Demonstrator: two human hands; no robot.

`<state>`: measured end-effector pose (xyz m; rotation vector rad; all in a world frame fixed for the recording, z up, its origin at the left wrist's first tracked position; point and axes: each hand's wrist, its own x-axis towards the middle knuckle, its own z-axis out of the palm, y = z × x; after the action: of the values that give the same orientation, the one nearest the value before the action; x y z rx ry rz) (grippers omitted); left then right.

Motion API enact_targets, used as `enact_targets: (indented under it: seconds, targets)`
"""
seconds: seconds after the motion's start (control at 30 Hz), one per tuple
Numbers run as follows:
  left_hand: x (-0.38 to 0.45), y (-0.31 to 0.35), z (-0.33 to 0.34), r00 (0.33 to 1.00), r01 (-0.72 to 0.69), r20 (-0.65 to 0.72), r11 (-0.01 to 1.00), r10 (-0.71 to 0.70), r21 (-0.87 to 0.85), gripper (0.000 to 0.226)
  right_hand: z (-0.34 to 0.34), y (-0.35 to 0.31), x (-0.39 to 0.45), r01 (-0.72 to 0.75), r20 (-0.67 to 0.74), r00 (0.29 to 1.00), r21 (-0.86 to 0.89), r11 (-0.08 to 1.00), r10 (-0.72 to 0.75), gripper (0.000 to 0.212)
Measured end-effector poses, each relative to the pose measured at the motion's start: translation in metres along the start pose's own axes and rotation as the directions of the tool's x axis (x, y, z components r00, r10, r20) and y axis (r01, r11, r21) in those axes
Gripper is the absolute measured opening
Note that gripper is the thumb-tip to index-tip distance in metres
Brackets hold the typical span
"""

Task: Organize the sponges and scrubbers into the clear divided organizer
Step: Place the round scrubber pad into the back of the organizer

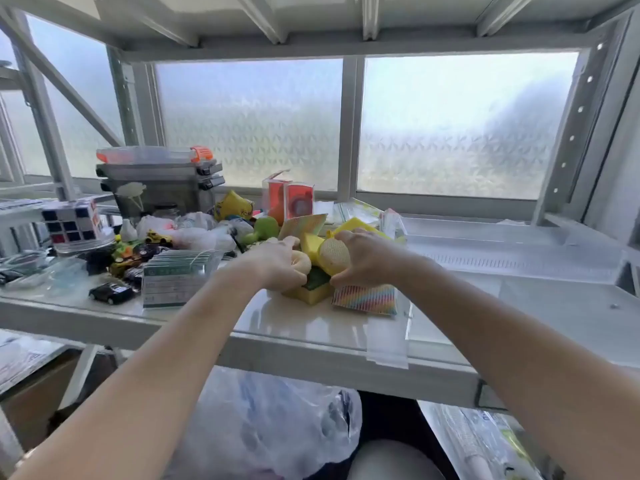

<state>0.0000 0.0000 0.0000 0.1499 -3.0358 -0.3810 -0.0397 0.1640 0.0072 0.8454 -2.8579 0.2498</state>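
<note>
Yellow sponges (313,268) sit heaped on the tabletop (304,327) — left hand (277,259) closed around a tan scrubber (300,263), right hand (363,254) gripping a mesh scrubber (334,256) — likely bound for the organizer (502,251).

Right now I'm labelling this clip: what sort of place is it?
Probably a home storage corner: a metal shelving rack against frosted windows, crowded with toy cars, a puzzle cube and sponges.

A puzzle cube (71,221) sits near toy cars (111,293) and stacked cases (159,174).
</note>
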Motion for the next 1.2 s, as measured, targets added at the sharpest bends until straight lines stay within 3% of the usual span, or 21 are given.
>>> enact_targets:
  seconds: [0.13,0.33,0.47,0.6,0.73,0.97,1.2]
  targets:
    - [0.011,-0.004,0.006,1.0,0.018,0.004,1.0,-0.018,0.024,0.069,0.008,0.001,0.01,-0.009,0.055,0.998,-0.054,0.999,0.012,0.083]
    - [0.018,-0.008,0.008,0.99,0.009,-0.141,1.0,-0.008,0.002,0.048,0.015,0.005,0.015,0.024,-0.086,0.995,-0.201,0.979,-0.042,0.037]
    - [0.013,0.004,-0.002,0.94,0.014,-0.34,0.999,-0.03,-0.05,0.038,0.007,0.01,0.019,0.03,-0.273,0.96,-0.095,0.995,-0.056,0.021]
    - [0.009,0.023,-0.02,0.867,-0.085,-0.497,0.991,0.021,-0.107,0.03,-0.023,0.014,0.009,0.079,-0.456,0.888,0.043,0.996,-0.051,0.017]
    - [0.002,0.06,-0.032,0.806,-0.23,-0.573,0.97,0.146,-0.077,0.031,-0.076,0.039,-0.018,0.091,-0.549,0.836,0.14,0.986,0.001,0.019]
    - [-0.016,0.161,-0.019,0.686,-0.567,-0.609,0.817,0.398,-0.105,0.03,-0.137,0.146,-0.079,-0.057,-0.626,0.748,0.273,0.96,0.223,0.023]
    - [-0.035,0.266,0.036,0.673,-0.699,-0.452,0.704,0.585,-0.13,0.03,-0.142,0.229,-0.116,-0.109,-0.55,0.77,0.384,0.917,0.322,0.032]
